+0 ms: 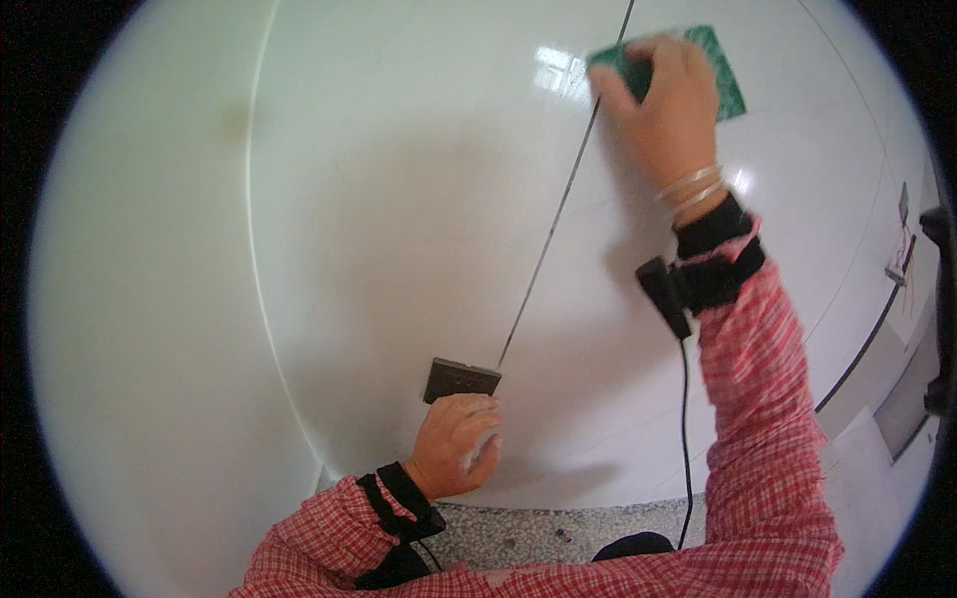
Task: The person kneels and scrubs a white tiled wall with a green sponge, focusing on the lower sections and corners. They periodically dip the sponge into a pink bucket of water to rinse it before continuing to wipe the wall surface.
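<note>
My right hand (665, 105) presses a green rectangular pad (724, 67), perhaps a scouring pad, against a glossy white surface (419, 224). The fingers and thumb are bent over the pad, and its right side sticks out past them. Lower down, my left hand (456, 445) rests with curled fingers just below a dark rectangular plate (461, 379). The thumb stands apart from the fingers, and whitish residue shows on them. Whether the fingertips touch the plate is hard to tell. A thin dark line (553, 224) runs from near the plate up under the pad.
A pale panel (149, 261) meets the white surface along a bright seam at left. Speckled terrazzo (516, 531) lies along the bottom. A black cable (684, 418) hangs from the wrist device (664, 297) on my right arm. Small fixtures with thin red wires (897, 269) are at far right.
</note>
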Tool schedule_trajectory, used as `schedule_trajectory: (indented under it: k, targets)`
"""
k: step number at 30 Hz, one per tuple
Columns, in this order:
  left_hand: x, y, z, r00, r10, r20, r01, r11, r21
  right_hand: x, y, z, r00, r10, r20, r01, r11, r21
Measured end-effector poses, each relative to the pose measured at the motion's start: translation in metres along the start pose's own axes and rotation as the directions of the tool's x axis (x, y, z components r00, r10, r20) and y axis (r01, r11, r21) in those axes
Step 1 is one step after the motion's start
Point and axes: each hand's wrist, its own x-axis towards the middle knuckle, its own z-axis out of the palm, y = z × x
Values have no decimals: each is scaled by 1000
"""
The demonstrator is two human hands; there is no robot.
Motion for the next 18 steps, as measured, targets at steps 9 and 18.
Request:
schedule_trajectory:
  k: [9, 18]
  targets:
    - [-9, -4, 2, 997, -15, 80, 19, 999, -46, -63, -59, -8, 942, 240, 234, -257, 965, 46]
    - [-18, -5, 14, 985, -15, 171, 30, 996, -85, -120, -99, -14, 957, 129, 258, -153, 986, 73]
